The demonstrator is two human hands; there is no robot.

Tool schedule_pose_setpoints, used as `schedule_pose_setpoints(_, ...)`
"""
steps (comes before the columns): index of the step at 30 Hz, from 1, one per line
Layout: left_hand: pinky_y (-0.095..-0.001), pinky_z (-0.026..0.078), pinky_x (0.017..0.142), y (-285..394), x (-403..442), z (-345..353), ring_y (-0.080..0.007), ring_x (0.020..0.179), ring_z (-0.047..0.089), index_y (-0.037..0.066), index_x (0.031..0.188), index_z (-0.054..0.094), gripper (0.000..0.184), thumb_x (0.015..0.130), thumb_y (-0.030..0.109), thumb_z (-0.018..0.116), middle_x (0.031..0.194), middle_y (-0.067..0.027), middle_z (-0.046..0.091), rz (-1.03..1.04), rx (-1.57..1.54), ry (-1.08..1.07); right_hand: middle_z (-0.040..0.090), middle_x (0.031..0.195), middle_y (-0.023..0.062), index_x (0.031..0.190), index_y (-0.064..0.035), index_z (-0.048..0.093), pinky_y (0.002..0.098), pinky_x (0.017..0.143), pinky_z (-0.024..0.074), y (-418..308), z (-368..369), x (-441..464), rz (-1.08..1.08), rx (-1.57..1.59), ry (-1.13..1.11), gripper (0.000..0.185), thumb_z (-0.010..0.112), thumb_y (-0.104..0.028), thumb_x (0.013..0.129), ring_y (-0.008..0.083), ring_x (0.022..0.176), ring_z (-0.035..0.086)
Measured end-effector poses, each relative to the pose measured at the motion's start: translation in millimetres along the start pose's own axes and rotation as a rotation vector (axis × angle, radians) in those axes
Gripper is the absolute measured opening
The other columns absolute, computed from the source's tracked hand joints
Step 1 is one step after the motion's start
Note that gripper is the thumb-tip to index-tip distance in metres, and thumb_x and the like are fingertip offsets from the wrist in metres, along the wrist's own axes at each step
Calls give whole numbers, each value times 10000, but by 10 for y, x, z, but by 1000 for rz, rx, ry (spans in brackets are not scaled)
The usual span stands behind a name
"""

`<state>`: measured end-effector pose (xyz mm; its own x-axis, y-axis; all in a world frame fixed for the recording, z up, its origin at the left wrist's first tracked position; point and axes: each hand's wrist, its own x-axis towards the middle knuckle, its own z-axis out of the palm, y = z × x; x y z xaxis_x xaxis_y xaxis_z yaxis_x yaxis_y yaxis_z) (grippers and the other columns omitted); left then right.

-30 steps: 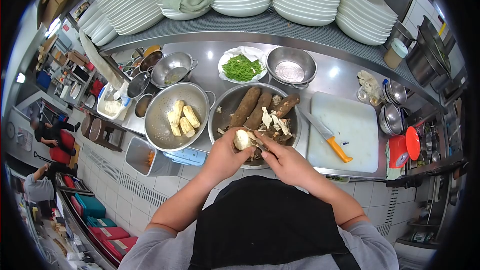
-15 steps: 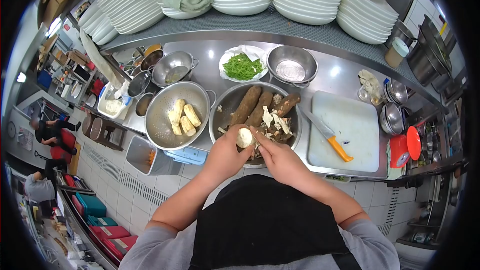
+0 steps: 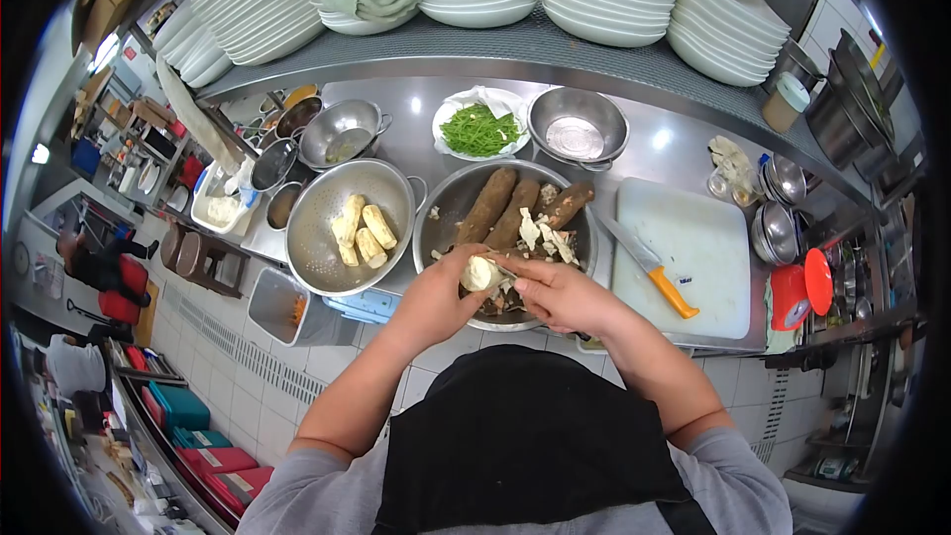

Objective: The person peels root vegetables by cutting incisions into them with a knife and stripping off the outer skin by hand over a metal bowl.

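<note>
My left hand (image 3: 448, 289) is closed round a peeled, cream-coloured piece of cassava (image 3: 479, 273) over the front of a wide steel bowl (image 3: 429, 238). Close against that piece, my right hand (image 3: 567, 292) grips a small metal-bladed tool (image 3: 506, 271), mostly hidden by the fingers. Several unpeeled brown cassava roots (image 3: 487, 206) lie in the bowl, along with pale and brown peelings (image 3: 555, 241). To the left, a steel colander (image 3: 309, 248) holds several peeled pieces (image 3: 374, 226).
A knife with an orange handle (image 3: 674, 293) lies on a white cutting board (image 3: 708, 238) at right. Behind are a plate of cut greens (image 3: 482, 131) and a steel bowl (image 3: 579, 129). A shelf (image 3: 475, 61) with stacked white dishes crosses above. A grey bin (image 3: 272, 307) stands below left.
My right hand has shifted right and its metal tool now shows beside the cassava. The piece in my left hand has tilted slightly and moved a little left.
</note>
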<state>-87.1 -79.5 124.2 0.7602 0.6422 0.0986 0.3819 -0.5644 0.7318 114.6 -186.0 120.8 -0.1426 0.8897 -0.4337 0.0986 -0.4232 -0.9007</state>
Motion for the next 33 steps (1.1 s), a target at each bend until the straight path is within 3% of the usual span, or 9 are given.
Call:
schedule_pose_setpoints(3,-451,523,915,-9,-28,8,-425,1083,646,24,1302,544,524,837,140,757,1177,-234,666,12,47,3,697,865,241,1550,-194,385,511,725,517,139,129,26,-511,-560,289,502,463,-227,1055,436,754,670)
schedule_pose_setpoints(11,-506,524,859,-20,6,48,-463,1031,639,15,1333,486,558,852,154,732,1147,-269,651,66,185,6,679,889,270,1569,-199,324,538,791,503,17,219,-15,-308,-612,310,540,461,-224,1048,469,833,652)
schedule_pose_setpoints(17,-493,528,874,-84,38,79,-453,1054,639,31,1330,497,545,859,164,735,1178,-263,649,-14,166,44,729,930,184,1551,-155,367,474,785,527,387,255,341,-685,-423,452,493,453,-205,1068,408,814,694)
schedule_pose_setpoints(23,-455,540,899,-152,-4,133,-415,1084,658,23,1331,511,544,857,138,752,1195,-251,653,29,99,88,639,815,46,1525,-99,429,300,652,508,32,258,87,-7,296,135,457,455,-220,1085,124,672,580)
schedule_pose_setpoints(25,-429,547,899,-178,-29,146,-367,1087,672,9,1333,507,539,864,114,751,1197,-240,658,3,30,104,383,599,-48,1558,-146,381,257,381,249,60,259,112,-20,468,263,462,403,-224,1104,70,468,333)
schedule_pose_setpoints(26,-403,554,898,-184,-30,147,-318,1089,686,-4,1334,503,533,871,91,750,1199,-228,663,-22,-39,119,383,599,-48,1558,-146,381,257,381,249,147,201,161,-21,467,263,462,403,-224,1104,70,468,333)
schedule_pose_setpoints(30,-342,548,918,-190,-30,165,-220,1110,669,-38,1320,506,483,901,52,728,1188,-188,671,-94,-181,100,493,620,22,1546,-116,393,311,515,422,380,-1,252,-163,-121,440,480,417,-277,1094,143,545,500)
schedule_pose_setpoints(32,-315,535,936,-266,-4,253,-193,1110,659,-67,1300,511,449,915,36,717,1181,-158,671,-136,-728,127,590,648,70,1540,-113,399,351,607,509,301,-21,182,-181,-339,509,487,430,-286,1086,207,601,616)
schedule_pose_setpoints(33,-315,535,936,-283,9,251,-193,1110,659,-67,1300,511,449,915,36,717,1181,-158,671,-135,-727,128,625,922,177,1540,-120,392,418,788,497,140,5,58,-185,-409,444,492,448,-257,1071,343,855,617)
